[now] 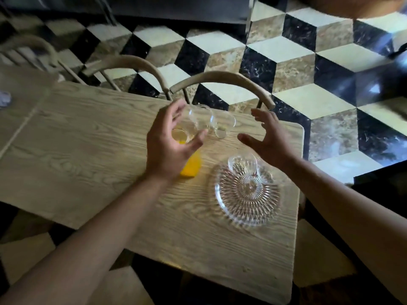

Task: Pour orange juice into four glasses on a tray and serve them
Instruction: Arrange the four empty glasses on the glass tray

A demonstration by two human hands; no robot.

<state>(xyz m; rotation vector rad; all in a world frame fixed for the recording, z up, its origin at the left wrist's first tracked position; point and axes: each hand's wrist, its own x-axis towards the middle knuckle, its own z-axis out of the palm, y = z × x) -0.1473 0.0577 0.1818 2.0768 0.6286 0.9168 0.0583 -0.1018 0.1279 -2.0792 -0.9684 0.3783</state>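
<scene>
**Glass on pale wood: two hands over the juice and the tumblers**

Glass is everywhere on the far right end of the light wooden table (pixel 92 137). A round cut-glass tray (pixel 246 194) with a ribbed starburst pattern lies flat near the right edge, and one empty glass (pixel 242 165) stands upright on its far rim, mouth up. Beyond the tray, near the far edge of the table, more clear glasses (pixel 217 123) stand close together; blur and their transparency make it hard to count them, though at least two seem to be there.

Left of the tray stands the juice container (pixel 191 166), a clear vessel with orange juice in its lower part. Its long axis runs up and away from the camera, with the open mouth at the far end, just under the left hand (pixel 168 146).

That hand hovers over the container's top with thumb and fingers spread and loosely curved. Whether it touches the glass or the container cannot be told. The right hand (pixel 267 137) is held above the table between the tray and the far glasses, fingers splayed apart and holding nothing.

Two bentwood chair backs (pixel 222 79) curve behind the table, over a floor (pixel 293 62) tiled in black, cream and brown cubes.
</scene>
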